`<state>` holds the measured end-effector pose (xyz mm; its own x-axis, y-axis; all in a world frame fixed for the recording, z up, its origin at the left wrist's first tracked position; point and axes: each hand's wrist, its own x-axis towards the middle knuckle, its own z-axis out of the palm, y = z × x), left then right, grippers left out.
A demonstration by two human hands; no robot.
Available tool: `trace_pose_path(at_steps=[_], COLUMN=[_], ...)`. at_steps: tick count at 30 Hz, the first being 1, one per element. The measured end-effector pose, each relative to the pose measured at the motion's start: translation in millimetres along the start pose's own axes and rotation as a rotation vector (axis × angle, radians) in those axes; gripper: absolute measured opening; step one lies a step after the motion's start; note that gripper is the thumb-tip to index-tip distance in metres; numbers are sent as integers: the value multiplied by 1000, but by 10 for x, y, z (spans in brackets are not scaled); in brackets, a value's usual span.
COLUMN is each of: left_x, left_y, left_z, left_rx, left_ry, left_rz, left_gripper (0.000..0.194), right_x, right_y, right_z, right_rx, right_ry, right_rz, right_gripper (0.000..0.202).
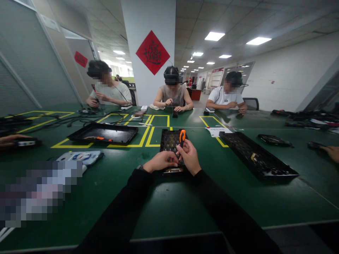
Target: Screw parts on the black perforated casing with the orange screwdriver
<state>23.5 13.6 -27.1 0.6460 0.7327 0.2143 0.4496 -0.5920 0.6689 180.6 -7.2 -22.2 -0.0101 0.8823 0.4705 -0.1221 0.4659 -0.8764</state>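
My right hand (190, 156) is closed around a screwdriver (182, 135) with an orange and black handle, held nearly upright with its handle end up. Its tip is hidden behind the fingers. My left hand (162, 161) has its fingers pinched together low over the same spot, close to my right fingertips. Whatever it pinches, if anything, is too small to make out. Beneath both hands lies a black rectangular case part (169, 138) with rows of small details. A pale strip (172, 170) shows at its near edge.
Left stands a black tray (116, 135) with orange-handled tools; right, a longer black tray (254, 155) with small parts. A phone in a light case (82, 157) lies on the green table (164, 215). A white paper (218, 131) and cables are farther back. Several people work around the table.
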Motion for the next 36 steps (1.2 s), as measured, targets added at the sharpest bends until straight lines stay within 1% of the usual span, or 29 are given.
trace_pose_path(at_steps=[8, 13, 16, 19, 22, 26, 30, 36], left_x=[-8, -8, -5, 2, 6, 6, 13, 22], left_y=[67, 37, 18, 3, -12, -39, -67, -70], left_z=[-14, -6, -7, -8, -6, 0, 7, 3], left_rx=[65, 32, 18, 27, 46, 79, 90, 97], left_ry=[24, 25, -2, -29, -42, -44, -56, -65], left_rz=[-76, -49, -47, -5, 34, 8, 12, 88], left_gripper=[19, 18, 20, 18, 18, 24, 28, 24], right_x=[0, 2, 0, -4, -4, 0, 6, 7], right_y=[7, -3, -14, -19, -13, 16, 45, 26], right_z=[-11, -5, -4, -6, -8, -9, -12, -7], right_rx=[-38, -18, -6, -8, -17, -50, -65, -47], right_ry=[29, 25, 18, 15, 10, 20, 24, 46], right_rz=[2, 0, 9, 12, 7, -5, -2, -6], right_gripper=[35, 34, 34, 33, 36, 39, 41, 47])
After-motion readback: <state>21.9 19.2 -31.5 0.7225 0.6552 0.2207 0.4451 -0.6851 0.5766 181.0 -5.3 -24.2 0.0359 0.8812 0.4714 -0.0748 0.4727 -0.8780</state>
